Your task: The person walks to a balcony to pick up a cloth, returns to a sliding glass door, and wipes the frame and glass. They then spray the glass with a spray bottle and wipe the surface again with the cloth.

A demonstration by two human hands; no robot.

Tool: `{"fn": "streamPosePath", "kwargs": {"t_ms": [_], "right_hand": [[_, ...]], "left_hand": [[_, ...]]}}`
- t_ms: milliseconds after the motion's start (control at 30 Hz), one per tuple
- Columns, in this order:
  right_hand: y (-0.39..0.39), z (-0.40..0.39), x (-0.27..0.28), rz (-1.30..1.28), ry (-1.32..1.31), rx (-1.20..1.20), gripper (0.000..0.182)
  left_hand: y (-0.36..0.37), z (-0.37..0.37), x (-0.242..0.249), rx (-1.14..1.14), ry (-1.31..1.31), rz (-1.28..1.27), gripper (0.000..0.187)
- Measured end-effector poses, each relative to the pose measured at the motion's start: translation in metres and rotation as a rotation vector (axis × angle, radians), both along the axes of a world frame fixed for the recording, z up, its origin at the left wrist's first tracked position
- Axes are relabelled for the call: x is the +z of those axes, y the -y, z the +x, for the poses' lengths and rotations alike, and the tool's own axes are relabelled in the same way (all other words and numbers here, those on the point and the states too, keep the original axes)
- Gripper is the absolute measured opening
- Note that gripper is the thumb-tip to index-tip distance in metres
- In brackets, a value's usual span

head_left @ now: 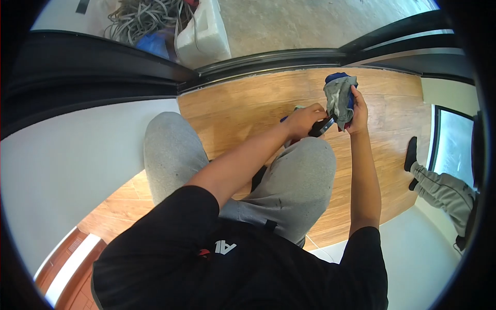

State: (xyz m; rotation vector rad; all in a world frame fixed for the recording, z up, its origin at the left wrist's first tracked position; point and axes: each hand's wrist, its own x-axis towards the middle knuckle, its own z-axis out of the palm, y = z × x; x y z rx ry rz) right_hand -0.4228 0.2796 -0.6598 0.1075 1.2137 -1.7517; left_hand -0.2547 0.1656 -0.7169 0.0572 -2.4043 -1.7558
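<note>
Gripping the upright bundled cloth (340, 98) closed-fisted, the right hand (357, 111) is met from nine o'clock by the left hand (305, 120), clenched on a dark tool (321, 127)

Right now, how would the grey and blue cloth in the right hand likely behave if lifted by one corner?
The cloth is bunched and creased in the right hand, so it would probably hang limp. It looks thin, so likely light. The folds suggest it wouldn't slip easily.
</note>
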Motion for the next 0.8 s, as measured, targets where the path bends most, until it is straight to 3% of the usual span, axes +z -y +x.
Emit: {"fn": "streamPosePath", "kwargs": {"t_ms": [133, 267, 333, 400, 467, 500, 567, 633, 700, 767, 800], "right_hand": [[-0.010, -0.014, -0.008, 0.058, 0.010, 0.004, 0.035], [-0.032, -0.037, -0.006, 0.162, 0.041, 0.086, 0.041], [-0.045, -0.072, -0.029, 0.089, -0.107, -0.184, 0.047], [-0.035, -0.089, 0.018, 0.108, -0.216, -0.312, 0.050], [-0.054, -0.128, 0.041, -0.458, -0.120, -0.112, 0.045], [-0.052, -0.156, 0.039, -0.437, -0.163, -0.317, 0.047], [-0.021, -0.194, 0.045, -0.383, -0.294, -0.638, 0.047], [0.043, -0.204, 0.040, -0.293, -0.406, -0.962, 0.044], [0.109, -0.192, 0.049, -0.218, -0.500, -1.275, 0.043], [0.162, -0.152, 0.039, -0.122, -0.678, -1.353, 0.050], [0.184, -0.132, 0.023, -0.062, -0.800, -1.335, 0.056]], "left_hand": [[-0.003, -0.022, -0.022, -0.115, 0.086, -0.054, 0.048], [0.003, -0.030, -0.001, -0.168, 0.090, -0.088, 0.058], [0.007, -0.034, -0.001, -0.216, 0.119, -0.131, 0.059], [0.018, -0.045, -0.005, -0.222, 0.138, -0.192, 0.062], [0.011, -0.046, -0.017, -0.193, 0.174, -0.206, 0.068], [0.033, -0.037, 0.017, -0.269, 0.333, -0.334, 0.075], [0.065, -0.030, 0.014, -0.450, 0.461, -0.386, 0.074], [0.112, -0.003, 0.050, -0.384, 0.517, -0.405, 0.066], [0.154, 0.003, 0.093, -0.333, 0.736, -0.635, 0.056], [0.176, 0.013, 0.159, -0.227, 0.920, -0.778, 0.052], [0.179, 0.038, 0.202, -0.053, 0.721, -0.757, 0.047]]}}
